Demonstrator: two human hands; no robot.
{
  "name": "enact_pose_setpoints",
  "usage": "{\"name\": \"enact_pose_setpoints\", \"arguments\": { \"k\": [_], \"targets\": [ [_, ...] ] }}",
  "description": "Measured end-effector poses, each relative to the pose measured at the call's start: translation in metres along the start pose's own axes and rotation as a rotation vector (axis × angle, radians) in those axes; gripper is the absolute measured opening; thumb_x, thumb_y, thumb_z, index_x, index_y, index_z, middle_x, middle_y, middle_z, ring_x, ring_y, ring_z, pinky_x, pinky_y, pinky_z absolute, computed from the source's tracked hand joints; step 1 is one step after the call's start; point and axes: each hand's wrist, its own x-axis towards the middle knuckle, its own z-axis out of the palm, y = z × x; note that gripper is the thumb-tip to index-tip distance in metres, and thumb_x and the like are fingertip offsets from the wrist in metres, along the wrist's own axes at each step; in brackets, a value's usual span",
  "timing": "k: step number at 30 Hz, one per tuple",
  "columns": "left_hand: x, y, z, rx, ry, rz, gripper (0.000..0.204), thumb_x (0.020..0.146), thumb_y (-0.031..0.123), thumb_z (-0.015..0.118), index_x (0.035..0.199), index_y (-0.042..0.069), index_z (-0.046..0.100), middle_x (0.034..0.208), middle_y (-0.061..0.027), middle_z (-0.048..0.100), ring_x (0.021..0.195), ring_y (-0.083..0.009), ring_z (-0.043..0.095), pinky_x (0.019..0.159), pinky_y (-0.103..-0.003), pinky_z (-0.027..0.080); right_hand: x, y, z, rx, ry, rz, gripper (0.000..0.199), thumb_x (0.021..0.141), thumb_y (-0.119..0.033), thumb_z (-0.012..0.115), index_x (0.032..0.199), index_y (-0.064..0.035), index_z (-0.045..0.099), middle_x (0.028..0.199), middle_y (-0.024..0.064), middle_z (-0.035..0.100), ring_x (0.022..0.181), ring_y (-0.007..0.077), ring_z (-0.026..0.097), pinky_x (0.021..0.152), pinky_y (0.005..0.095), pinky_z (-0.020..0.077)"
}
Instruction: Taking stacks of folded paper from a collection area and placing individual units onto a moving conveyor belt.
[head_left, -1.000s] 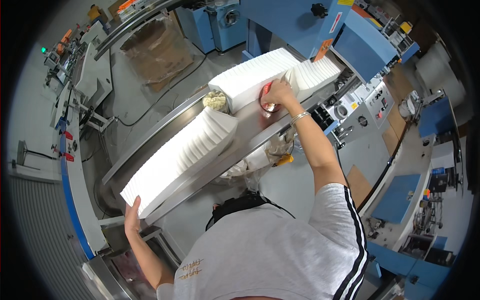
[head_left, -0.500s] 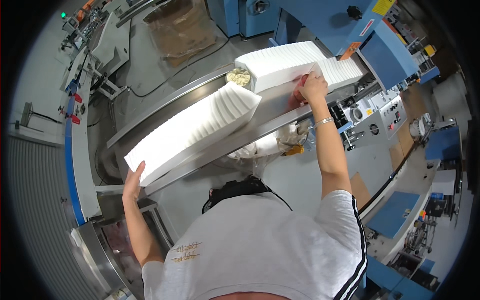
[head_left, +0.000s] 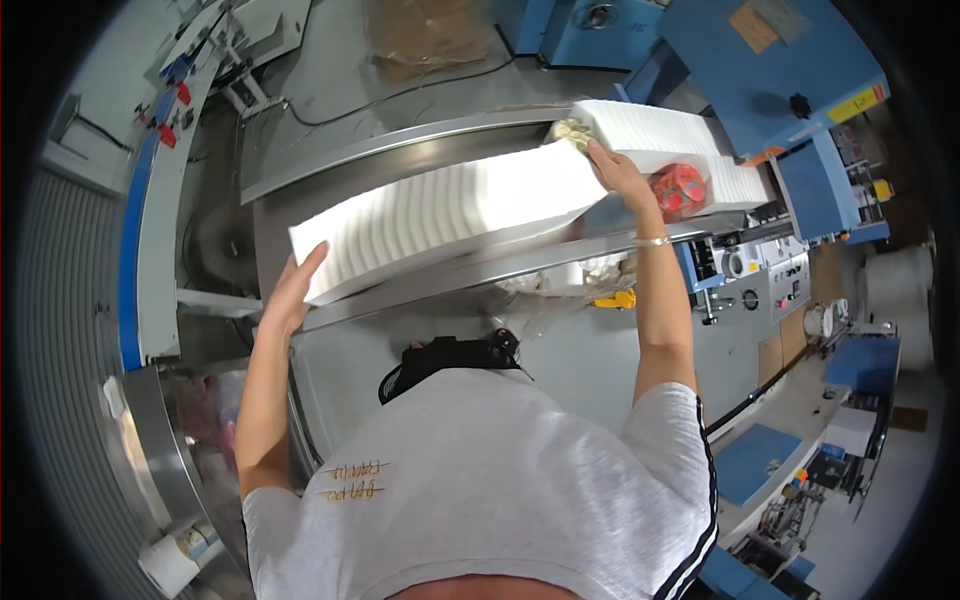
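I see a long white stack (head_left: 440,220) of folded sheets lying slantwise on the steel trough (head_left: 400,150) of the machine, its left end low and near me, its right end running up toward a second white stack (head_left: 650,130) beside the blue housing (head_left: 770,60). My left hand (head_left: 292,290) presses flat against the left end of the long stack, fingers (head_left: 310,262) spread apart and laid against the end face, not curled around anything. My right hand (head_left: 622,178) rests on the right end of the same stack, where it meets the second one; its fingers lie together on the top edge, but I cannot tell whether they pinch any sheets. So the stack sits held between my two palms, still on the trough. Just right of the right hand is a red round object (head_left: 678,190) against the second stack. A small yellowish bundle (head_left: 570,130) lies at the upper corner just above that hand. Below the trough, a yellow tool (head_left: 615,298) rests near the control panel (head_left: 745,275). A paper roll (head_left: 170,562) stands at lower left.
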Motion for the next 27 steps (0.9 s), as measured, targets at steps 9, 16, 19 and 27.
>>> {"name": "enact_pose_setpoints", "arguments": {
  "k": [9,16,19,27],
  "targets": [
    [-0.004,0.009,-0.006,-0.001,-0.026,-0.016,0.084,0.084,0.047,0.07,0.143,0.0,0.032,0.141,-0.0144,0.044,0.129,-0.0223,0.043,0.107,-0.036,0.032,-0.017,-0.033,0.02,0.42,-0.451,0.13,0.076,0.09,-0.062,0.052,0.133,0.001,0.048,0.125,0.0105,0.06,0.113,0.0155,0.058,0.092,0.0287,0.0479],
    [0.005,-0.004,-0.006,-0.064,-0.129,0.042,0.077,0.082,0.043,0.073,0.138,0.001,0.041,0.131,-0.0126,0.053,0.122,-0.0215,0.051,0.103,-0.034,0.039,-0.045,-0.06,0.046,0.456,-0.51,0.167,0.077,0.086,-0.057,0.06,0.137,-0.0015,0.045,0.132,0.0135,0.055,0.123,0.0263,0.051,0.102,0.0359,0.0423],
    [-0.002,0.014,0.02,0.136,-0.04,0.078,0.073,0.081,0.034,0.076,0.137,0.002,0.042,0.13,-0.0121,0.054,0.12,-0.0212,0.052,0.101,-0.034,0.041,-0.053,-0.072,0.074,0.229,-0.48,0.081,0.088,0.076,-0.056,0.071,0.137,0.0014,0.044,0.135,0.0161,0.05,0.128,0.0326,0.044,0.107,0.0381,0.0349],
    [0.007,-0.001,0.023,-0.028,-0.022,0.263,0.063,0.079,0.028,0.077,0.129,0.0,0.052,0.122,-0.012,0.06,0.113,-0.021,0.057,0.098,-0.035,0.043,-0.092,-0.1,0.101,0.447,-0.353,-0.097,0.065,0.077,-0.016,0.072,0.131,0.0066,0.045,0.126,0.0137,0.054,0.115,0.0231,0.051,0.101,0.0336,0.0379]
  ]
}}
